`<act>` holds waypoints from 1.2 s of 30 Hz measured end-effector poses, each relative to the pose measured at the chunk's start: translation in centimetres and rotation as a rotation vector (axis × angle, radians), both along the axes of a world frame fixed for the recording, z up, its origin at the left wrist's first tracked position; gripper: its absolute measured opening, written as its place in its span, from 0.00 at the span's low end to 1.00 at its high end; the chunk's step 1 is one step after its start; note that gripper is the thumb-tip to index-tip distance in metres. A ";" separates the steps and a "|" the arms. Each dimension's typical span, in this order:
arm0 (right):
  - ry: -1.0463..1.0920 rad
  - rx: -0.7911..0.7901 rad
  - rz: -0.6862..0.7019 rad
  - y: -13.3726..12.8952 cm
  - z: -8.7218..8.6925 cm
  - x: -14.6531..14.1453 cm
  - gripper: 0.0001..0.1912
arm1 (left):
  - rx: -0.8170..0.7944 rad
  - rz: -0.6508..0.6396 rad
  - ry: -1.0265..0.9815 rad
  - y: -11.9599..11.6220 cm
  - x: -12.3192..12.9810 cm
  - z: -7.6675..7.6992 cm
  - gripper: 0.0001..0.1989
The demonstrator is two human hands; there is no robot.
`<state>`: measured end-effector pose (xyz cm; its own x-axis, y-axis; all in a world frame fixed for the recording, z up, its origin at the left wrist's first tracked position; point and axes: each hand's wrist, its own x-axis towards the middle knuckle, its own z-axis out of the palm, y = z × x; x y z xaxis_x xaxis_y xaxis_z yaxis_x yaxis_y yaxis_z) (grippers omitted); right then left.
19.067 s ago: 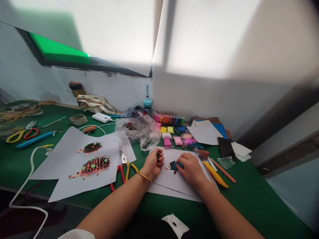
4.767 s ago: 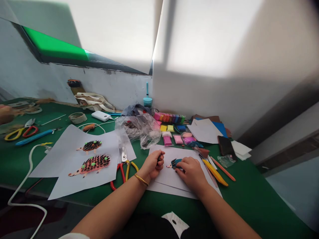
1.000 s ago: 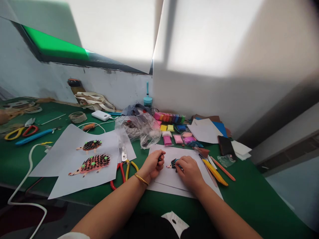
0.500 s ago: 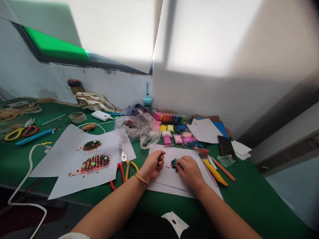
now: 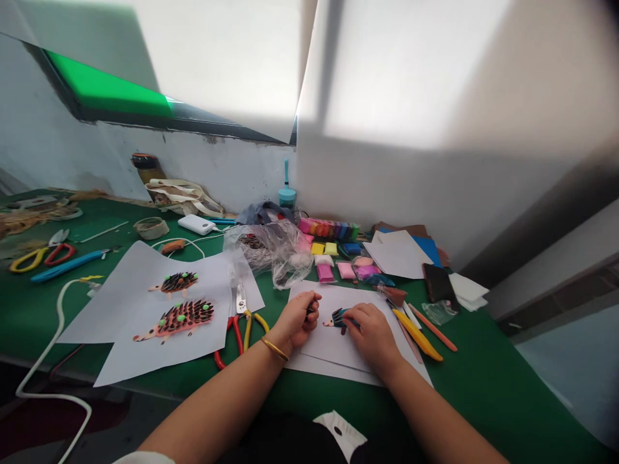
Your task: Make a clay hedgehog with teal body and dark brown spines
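Note:
A small blue hedgehog figure (image 5: pixel 334 318) with dark spines and a pinkish snout lies on white paper (image 5: pixel 329 351). My right hand (image 5: pixel 371 335) is over its back end, thumb and fingertips together against it; whatever they pinch is too small to make out. Left of the figure, my left hand (image 5: pixel 297 320) is curled closed around small dark pieces (image 5: pixel 310 309), which show between the fingers. Two finished-looking hedgehogs, a brown one (image 5: pixel 178 282) and a larger pink one (image 5: pixel 186 318) with green dots and dark spines, lie on sheets to the left.
Red-and-yellow-handled scissors (image 5: pixel 240 328) lie by my left forearm. A yellow cutter (image 5: pixel 418 335) and an orange stick (image 5: pixel 438 330) are right of the paper. Behind are a clear plastic bag (image 5: pixel 264 248) and packets of coloured clay (image 5: pixel 325 273). Blue-handled pliers (image 5: pixel 72 265) lie far left.
My right hand has shifted slightly to the right along the blue hedgehog, uncovering more of its back. My left hand stays in place, closed on the dark pieces.

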<state>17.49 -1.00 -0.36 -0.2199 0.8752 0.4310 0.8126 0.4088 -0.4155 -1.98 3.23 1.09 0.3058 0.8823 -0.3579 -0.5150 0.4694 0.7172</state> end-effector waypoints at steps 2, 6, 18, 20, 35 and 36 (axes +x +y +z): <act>0.007 0.002 0.005 0.0 0.0 -0.1 0.06 | -0.002 0.000 -0.003 0.0 0.0 0.0 0.12; 0.012 0.010 0.004 0.1 0.0 -0.2 0.07 | -0.004 -0.002 -0.006 0.0 0.0 0.0 0.11; 0.133 0.076 0.071 0.0 1.3 -0.4 0.09 | -0.028 -0.202 -0.107 -0.5 -0.2 0.6 0.17; 0.146 0.072 0.103 0.0 2.2 -1.0 0.10 | -0.013 -0.276 -0.124 -0.7 -0.1 0.6 0.18; 0.144 -0.040 0.121 1.2 4.2 -2.5 0.10 | 0.147 -0.316 0.036 -1.1 0.3 0.6 0.17; 0.170 -0.053 0.119 1.2 4.1 -2.5 0.10 | 0.153 -0.295 0.056 -1.1 0.4 0.5 0.18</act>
<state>14.98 0.22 3.74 -0.2512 0.8697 0.4248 0.6762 0.4717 -0.5658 -1.62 2.14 1.63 0.5397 0.8035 -0.2514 -0.3306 0.4769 0.8144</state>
